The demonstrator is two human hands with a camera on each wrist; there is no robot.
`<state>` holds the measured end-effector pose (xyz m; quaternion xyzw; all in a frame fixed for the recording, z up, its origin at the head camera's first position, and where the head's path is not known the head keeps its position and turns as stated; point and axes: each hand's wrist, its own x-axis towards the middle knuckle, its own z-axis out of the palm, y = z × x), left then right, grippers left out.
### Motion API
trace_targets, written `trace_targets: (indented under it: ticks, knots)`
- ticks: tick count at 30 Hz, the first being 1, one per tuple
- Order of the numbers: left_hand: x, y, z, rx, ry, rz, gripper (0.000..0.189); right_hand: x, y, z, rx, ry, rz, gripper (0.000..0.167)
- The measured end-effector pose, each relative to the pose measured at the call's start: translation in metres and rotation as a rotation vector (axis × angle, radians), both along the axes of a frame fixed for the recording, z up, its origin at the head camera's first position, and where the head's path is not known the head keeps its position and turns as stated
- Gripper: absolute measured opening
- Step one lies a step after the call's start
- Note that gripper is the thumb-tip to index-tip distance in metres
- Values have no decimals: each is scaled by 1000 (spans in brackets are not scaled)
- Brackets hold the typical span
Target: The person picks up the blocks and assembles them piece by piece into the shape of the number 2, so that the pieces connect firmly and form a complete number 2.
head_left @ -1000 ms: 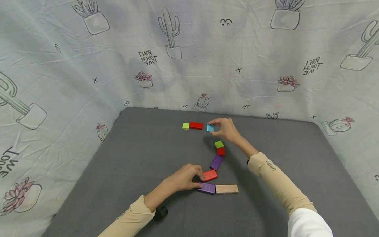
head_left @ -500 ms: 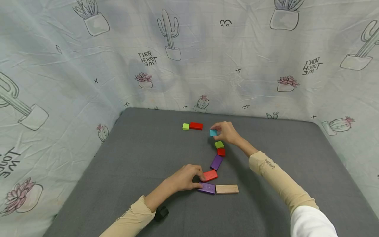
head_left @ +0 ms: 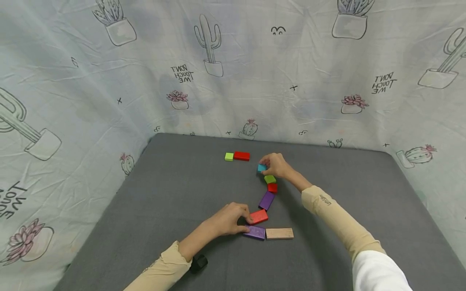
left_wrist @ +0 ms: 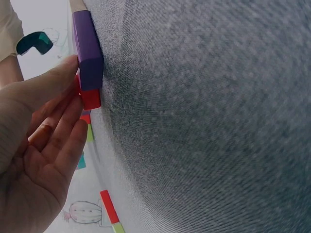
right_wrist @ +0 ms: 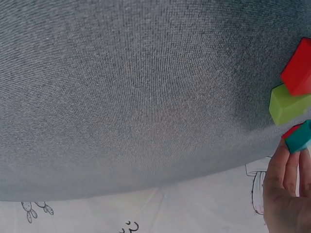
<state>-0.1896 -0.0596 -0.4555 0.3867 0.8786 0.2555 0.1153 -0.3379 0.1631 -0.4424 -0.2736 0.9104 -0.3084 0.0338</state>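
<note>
Since 0.5 s ago, the blue block [head_left: 261, 168] is being moved closer to the green block [head_left: 270, 179] ending the curved row of 6 blocks [head_left: 267, 200]. It is being pinched by the right grip [head_left: 275, 165], apart from the green block. By the left grip [head_left: 230, 219], the front purple block [head_left: 255, 233] and neighbouring red block [head_left: 259, 217] are being touched; pinching cannot be confirmed. Probably, the row is being extended; careful lowering and aligning are seemingly being called for next.
</note>
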Motion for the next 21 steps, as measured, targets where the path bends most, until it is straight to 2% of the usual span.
trace_targets:
  ticks: [5,11,21]
  knots:
    - [0,0,0,12,7,-2,22,-2,-2,-2,35,-12,-7,31]
    - [0,0,1,-10,-19,12,22,-5,-1,-3,58,-34,-20,32]
    - [0,0,1,3,-14,12,22,0,2,-7,57,-33,16,27]
